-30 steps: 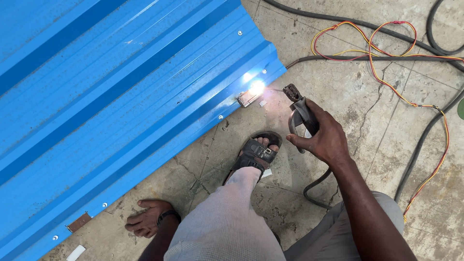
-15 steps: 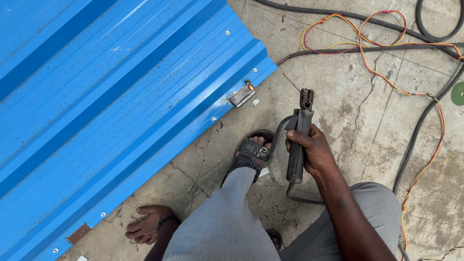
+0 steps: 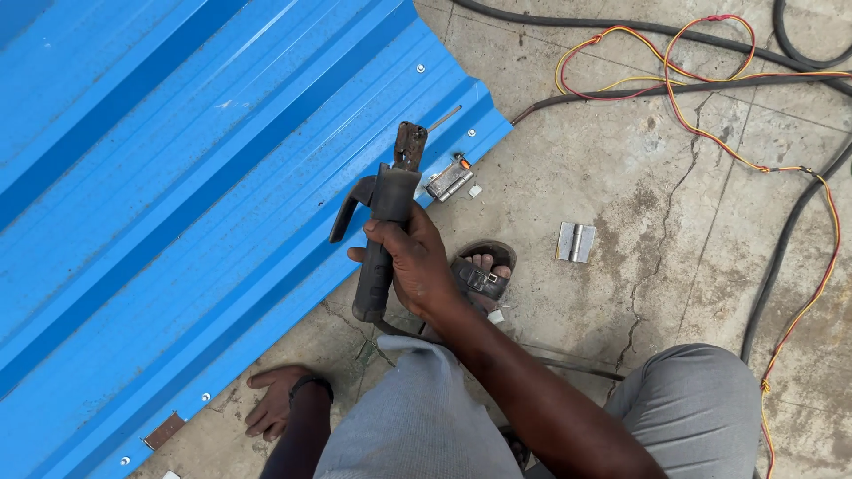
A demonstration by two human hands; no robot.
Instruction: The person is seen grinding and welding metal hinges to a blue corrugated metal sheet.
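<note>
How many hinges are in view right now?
3. One hinge sits at the blue sheet's edge, by the holder's tip. A loose hinge lies on the concrete right of the sandalled foot. A rusty one is at the sheet's lower edge. Others may be hidden.

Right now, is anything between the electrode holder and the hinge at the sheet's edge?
Nothing visible. The right hand holds the electrode holder over the blue sheet, jaw empty, and the hinge lies uncovered just beside its tip.
</note>
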